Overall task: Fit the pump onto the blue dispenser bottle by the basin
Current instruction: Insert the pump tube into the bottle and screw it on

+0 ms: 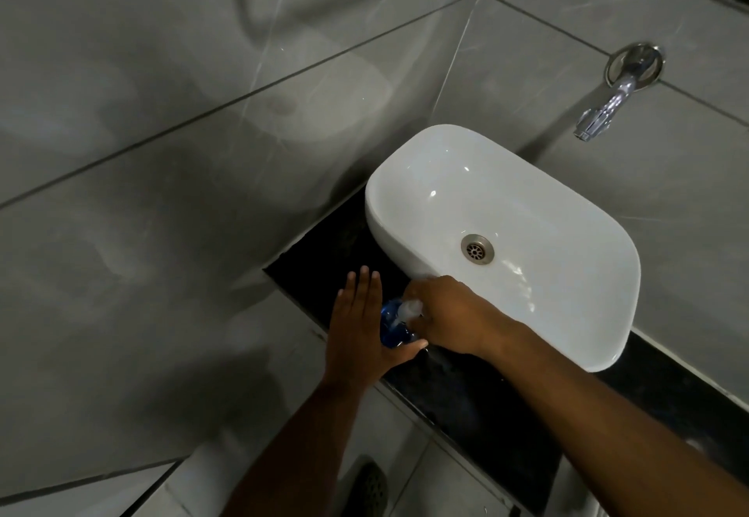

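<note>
Two grey-tiled walls (170, 119) meet behind a black desk (466, 391). My left hand (360, 326) lies flat and open against the blue dispenser bottle (395, 328), just left of the white basin (539, 232). My right hand (450, 316) is closed around the pump (409, 309) at the bottle's neck; a chrome tap (608, 107) juts from the right wall.

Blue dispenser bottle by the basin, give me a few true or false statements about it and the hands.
1. The blue bottle stands on the dark counter beside the white basin. True.
2. The left hand lies with fingers extended against the bottle's side. True.
3. The right hand rests inside the basin. False: it is closed around the pump at the bottle's top.
4. Water runs from the wall tap. False: no stream is visible.
</note>
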Motion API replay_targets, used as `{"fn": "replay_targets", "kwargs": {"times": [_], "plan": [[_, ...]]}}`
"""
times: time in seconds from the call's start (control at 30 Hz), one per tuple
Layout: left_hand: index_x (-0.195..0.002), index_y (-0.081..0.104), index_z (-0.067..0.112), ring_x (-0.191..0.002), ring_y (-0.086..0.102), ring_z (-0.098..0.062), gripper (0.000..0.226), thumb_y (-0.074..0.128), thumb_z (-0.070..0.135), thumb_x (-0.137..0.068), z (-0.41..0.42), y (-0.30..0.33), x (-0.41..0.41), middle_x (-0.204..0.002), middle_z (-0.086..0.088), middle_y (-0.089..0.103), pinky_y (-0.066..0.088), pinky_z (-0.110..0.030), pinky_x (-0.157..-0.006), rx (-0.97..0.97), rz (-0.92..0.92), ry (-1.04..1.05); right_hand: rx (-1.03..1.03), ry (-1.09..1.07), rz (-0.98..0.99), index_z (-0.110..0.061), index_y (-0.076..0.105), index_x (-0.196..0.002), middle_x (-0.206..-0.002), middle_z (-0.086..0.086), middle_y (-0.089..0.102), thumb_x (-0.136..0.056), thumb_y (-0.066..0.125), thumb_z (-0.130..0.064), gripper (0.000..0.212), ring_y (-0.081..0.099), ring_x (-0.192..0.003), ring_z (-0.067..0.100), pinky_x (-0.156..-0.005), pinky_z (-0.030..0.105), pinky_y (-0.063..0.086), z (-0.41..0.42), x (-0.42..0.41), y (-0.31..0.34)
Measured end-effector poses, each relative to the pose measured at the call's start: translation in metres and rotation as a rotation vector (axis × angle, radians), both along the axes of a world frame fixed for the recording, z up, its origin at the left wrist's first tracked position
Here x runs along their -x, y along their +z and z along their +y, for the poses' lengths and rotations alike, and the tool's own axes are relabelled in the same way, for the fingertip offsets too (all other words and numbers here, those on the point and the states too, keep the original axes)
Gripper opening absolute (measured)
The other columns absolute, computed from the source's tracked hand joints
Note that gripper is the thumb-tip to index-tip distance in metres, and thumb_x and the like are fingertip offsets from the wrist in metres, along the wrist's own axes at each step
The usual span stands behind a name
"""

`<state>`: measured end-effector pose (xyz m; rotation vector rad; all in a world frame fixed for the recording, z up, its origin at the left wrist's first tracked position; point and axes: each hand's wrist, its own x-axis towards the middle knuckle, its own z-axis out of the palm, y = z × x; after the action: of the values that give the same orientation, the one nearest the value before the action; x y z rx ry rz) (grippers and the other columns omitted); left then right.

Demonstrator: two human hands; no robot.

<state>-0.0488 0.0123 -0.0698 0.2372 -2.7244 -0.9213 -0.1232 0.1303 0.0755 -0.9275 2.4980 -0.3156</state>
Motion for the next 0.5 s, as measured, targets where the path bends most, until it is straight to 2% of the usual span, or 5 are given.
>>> {"fn": "replay_targets", "kwargs": {"times": [0.13,0.23,0.27,0.4,0.5], "plan": [[-0.147,0.016,0.006,-0.144,0.018,-0.031,0.119,0.052,0.084,-0.065,0.001,-0.003,0.001,-0.153,-0.020,0.028,0.027,-0.053,-0.112,0.014,-0.004,0.014,-0.045,-0.027,0.061,-0.014,0.065,-0.088,-0.088,0.003,0.068,-0.081,0.067,-0.039,0.026,0.065,-0.078,0.019,-0.065,0.032,0.052,-0.004,0.003,0.002],[-0.148,0.013,0.007,-0.145,0.017,-0.029,0.121,0.049,0.087,-0.065,0.002,-0.005,0.001,-0.155,-0.018,0.025,0.023,-0.050,-0.114,0.003,-0.026,0.020,0.029,0.010,-0.037,-0.017,0.062,-0.118,-0.115,0.002,0.065,-0.081,0.071,-0.028,0.039,0.063,-0.101,0.018,-0.086,0.035,0.056,-0.002,0.006,0.005],[-0.148,0.013,0.007,-0.145,0.016,-0.030,0.121,0.047,0.087,-0.065,0.002,-0.005,0.001,-0.155,-0.018,0.024,0.023,-0.049,-0.114,0.003,-0.030,0.022,0.051,0.023,-0.064,-0.016,0.062,-0.119,-0.117,0.003,0.065,-0.082,0.070,-0.021,0.038,0.063,-0.102,0.018,-0.088,0.036,0.055,-0.002,0.006,0.005],[-0.148,0.014,0.004,-0.145,0.014,-0.030,0.121,0.048,0.085,-0.065,0.004,-0.007,-0.001,-0.156,-0.017,0.021,0.023,-0.050,-0.114,-0.037,-0.017,0.025,0.035,-0.030,-0.042,-0.009,0.068,-0.094,-0.098,0.010,0.069,-0.085,0.065,-0.015,0.010,0.066,-0.086,0.021,-0.075,0.034,0.056,-0.004,0.003,-0.002],[-0.148,0.014,0.002,-0.145,0.016,-0.031,0.122,0.059,0.077,-0.062,0.007,-0.009,-0.001,-0.155,-0.019,0.023,0.028,-0.054,-0.112,-0.077,-0.003,0.032,0.011,-0.055,0.014,-0.010,0.066,-0.088,-0.090,0.008,0.068,-0.086,0.065,-0.023,0.013,0.066,-0.079,0.021,-0.067,0.030,0.051,-0.006,0.001,-0.008]]}}
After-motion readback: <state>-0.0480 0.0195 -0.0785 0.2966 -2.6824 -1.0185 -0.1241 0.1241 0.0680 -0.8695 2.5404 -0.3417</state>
